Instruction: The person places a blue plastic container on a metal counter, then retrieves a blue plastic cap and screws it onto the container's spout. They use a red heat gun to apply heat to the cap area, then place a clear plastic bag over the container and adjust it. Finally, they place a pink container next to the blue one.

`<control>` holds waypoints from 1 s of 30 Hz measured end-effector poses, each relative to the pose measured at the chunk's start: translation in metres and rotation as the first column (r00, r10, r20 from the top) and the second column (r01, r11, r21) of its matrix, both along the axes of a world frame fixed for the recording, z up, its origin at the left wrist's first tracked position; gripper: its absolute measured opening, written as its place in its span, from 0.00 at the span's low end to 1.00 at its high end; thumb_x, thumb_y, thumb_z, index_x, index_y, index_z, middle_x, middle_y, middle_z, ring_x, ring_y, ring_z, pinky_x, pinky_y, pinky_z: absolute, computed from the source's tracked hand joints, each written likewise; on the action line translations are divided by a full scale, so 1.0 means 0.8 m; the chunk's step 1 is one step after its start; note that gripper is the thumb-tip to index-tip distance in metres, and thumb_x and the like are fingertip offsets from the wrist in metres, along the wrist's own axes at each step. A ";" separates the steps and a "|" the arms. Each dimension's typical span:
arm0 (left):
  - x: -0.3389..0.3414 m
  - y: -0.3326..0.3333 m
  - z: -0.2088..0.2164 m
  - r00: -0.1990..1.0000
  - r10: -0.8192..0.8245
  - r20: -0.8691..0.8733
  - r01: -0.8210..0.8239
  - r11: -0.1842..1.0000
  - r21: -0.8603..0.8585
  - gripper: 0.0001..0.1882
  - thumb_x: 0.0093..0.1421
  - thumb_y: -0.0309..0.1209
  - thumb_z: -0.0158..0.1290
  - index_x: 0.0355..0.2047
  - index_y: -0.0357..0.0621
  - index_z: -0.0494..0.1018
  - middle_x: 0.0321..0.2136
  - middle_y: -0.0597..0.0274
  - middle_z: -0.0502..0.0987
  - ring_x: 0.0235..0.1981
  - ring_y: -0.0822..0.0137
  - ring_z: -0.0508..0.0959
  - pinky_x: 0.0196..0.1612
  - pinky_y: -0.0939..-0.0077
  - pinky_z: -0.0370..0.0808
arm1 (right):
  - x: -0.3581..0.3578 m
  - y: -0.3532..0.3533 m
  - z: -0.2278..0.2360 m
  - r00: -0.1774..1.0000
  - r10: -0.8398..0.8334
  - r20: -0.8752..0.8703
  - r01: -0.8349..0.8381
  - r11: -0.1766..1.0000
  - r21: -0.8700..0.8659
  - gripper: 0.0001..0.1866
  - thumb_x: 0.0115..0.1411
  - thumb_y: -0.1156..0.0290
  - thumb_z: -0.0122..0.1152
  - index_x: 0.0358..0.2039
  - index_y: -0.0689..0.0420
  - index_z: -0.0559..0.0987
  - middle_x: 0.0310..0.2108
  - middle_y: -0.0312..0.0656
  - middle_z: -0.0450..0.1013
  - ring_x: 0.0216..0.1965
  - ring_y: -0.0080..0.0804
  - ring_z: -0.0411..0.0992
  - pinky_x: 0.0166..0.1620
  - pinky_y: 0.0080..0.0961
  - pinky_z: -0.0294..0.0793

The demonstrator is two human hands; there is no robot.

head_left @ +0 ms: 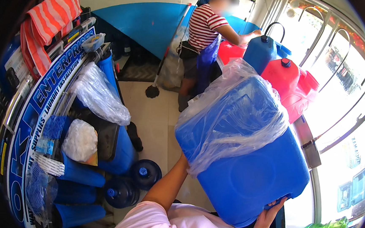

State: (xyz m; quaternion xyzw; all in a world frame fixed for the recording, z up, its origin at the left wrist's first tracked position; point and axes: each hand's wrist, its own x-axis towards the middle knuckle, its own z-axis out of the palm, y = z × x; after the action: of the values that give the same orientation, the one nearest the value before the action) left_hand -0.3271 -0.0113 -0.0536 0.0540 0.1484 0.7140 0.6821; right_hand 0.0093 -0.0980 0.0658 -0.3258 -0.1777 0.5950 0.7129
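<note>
i record a pale tiled floor [155,124] before me: toward its left edge stand one blue jug [147,178] and, just beside, a second blue jug [121,198]; farther off, a dark mop head [151,92] rests.

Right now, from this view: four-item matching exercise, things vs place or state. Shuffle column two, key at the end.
Column one
1. Big jug
2. Right hand
3. Mop
4. Striped cloth

Column two
A. Slanted, head down at the floor
B. Hanging at the picture's upper left
C. Blue, partly covered in clear film
D. Fingers curled at the blue jug's lower edge

Pairs: 1-C, 2-D, 3-A, 4-B
</note>
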 end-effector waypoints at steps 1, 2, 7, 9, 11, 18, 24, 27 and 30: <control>0.000 0.002 0.001 1.000 0.001 -0.003 -0.001 1.000 0.002 0.51 0.58 0.73 0.26 0.66 0.43 0.52 0.62 0.50 0.61 0.61 0.52 0.65 0.63 0.54 0.60 | -0.003 -0.001 0.003 0.999 -0.038 0.003 0.038 0.999 -0.015 0.16 0.67 0.48 0.49 0.30 0.45 0.67 0.18 0.24 0.55 0.19 0.13 0.54 0.25 0.11 0.56; -0.001 0.003 0.003 1.000 0.002 -0.003 -0.002 1.000 0.002 0.51 0.58 0.73 0.26 0.66 0.43 0.52 0.62 0.50 0.61 0.61 0.52 0.65 0.63 0.54 0.60 | -0.002 -0.001 0.002 1.000 -0.022 -0.009 0.022 1.000 -0.010 0.16 0.67 0.47 0.49 0.31 0.45 0.68 0.18 0.24 0.56 0.19 0.12 0.54 0.25 0.10 0.56; -0.015 0.004 0.013 0.999 0.039 -0.021 -0.039 0.999 -0.002 0.51 0.58 0.73 0.26 0.66 0.43 0.52 0.62 0.50 0.61 0.61 0.52 0.65 0.63 0.55 0.61 | 0.052 0.002 -0.035 0.991 0.119 0.063 -0.124 0.989 0.082 0.18 0.66 0.48 0.52 0.43 0.50 0.72 0.23 0.27 0.60 0.25 0.15 0.58 0.32 0.11 0.62; -0.010 0.005 0.013 0.999 0.039 -0.021 -0.039 0.999 -0.008 0.51 0.58 0.73 0.26 0.66 0.43 0.52 0.62 0.50 0.61 0.60 0.52 0.65 0.63 0.55 0.61 | 0.008 -0.002 0.008 0.985 -0.127 0.112 0.140 0.984 -0.113 0.17 0.67 0.47 0.48 0.38 0.47 0.71 0.21 0.25 0.59 0.23 0.14 0.58 0.30 0.11 0.61; -0.005 0.000 0.014 0.998 0.056 -0.016 -0.056 0.998 -0.018 0.51 0.58 0.73 0.26 0.66 0.43 0.52 0.62 0.50 0.61 0.60 0.52 0.65 0.63 0.55 0.61 | -0.029 -0.007 0.047 0.955 -0.258 0.147 0.286 0.935 -0.212 0.17 0.67 0.46 0.46 0.35 0.46 0.70 0.20 0.25 0.58 0.23 0.14 0.58 0.30 0.11 0.60; 0.024 -0.025 0.023 0.984 0.180 0.006 -0.179 0.980 -0.084 0.51 0.58 0.73 0.27 0.66 0.43 0.53 0.62 0.50 0.62 0.60 0.52 0.66 0.63 0.55 0.61 | 0.029 -0.001 -0.016 0.986 -0.075 0.150 0.092 0.990 -0.108 0.18 0.68 0.46 0.46 0.31 0.46 0.68 0.19 0.25 0.57 0.22 0.15 0.57 0.29 0.14 0.59; 0.010 -0.061 0.056 0.959 0.270 -0.083 -0.279 0.950 -0.141 0.51 0.57 0.74 0.28 0.66 0.43 0.53 0.61 0.51 0.62 0.60 0.53 0.66 0.62 0.56 0.62 | 0.035 0.001 -0.028 0.993 -0.006 0.115 0.006 1.000 -0.002 0.18 0.69 0.47 0.44 0.29 0.45 0.65 0.18 0.25 0.55 0.21 0.16 0.55 0.29 0.14 0.56; 0.028 -0.056 0.056 0.976 0.188 -0.111 -0.201 0.972 -0.122 0.52 0.57 0.74 0.29 0.66 0.43 0.53 0.61 0.52 0.63 0.59 0.56 0.66 0.62 0.61 0.63 | 0.013 0.001 -0.002 0.997 -0.002 0.072 0.004 1.000 -0.019 0.18 0.69 0.47 0.43 0.29 0.45 0.65 0.19 0.25 0.55 0.21 0.16 0.55 0.29 0.15 0.56; 0.077 -0.068 0.022 0.993 0.110 -0.046 -0.114 0.988 -0.099 0.52 0.57 0.74 0.30 0.66 0.43 0.52 0.61 0.53 0.63 0.60 0.58 0.64 0.63 0.64 0.61 | 0.017 0.011 -0.002 0.997 -0.010 0.081 0.010 1.000 -0.006 0.18 0.69 0.47 0.44 0.29 0.45 0.65 0.19 0.26 0.56 0.22 0.16 0.55 0.30 0.15 0.57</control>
State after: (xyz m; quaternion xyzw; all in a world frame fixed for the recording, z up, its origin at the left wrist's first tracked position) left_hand -0.2657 -0.0660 -0.0358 0.0254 0.2012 0.7416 0.6395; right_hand 0.0226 -0.0893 0.0645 -0.3527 -0.2028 0.5784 0.7070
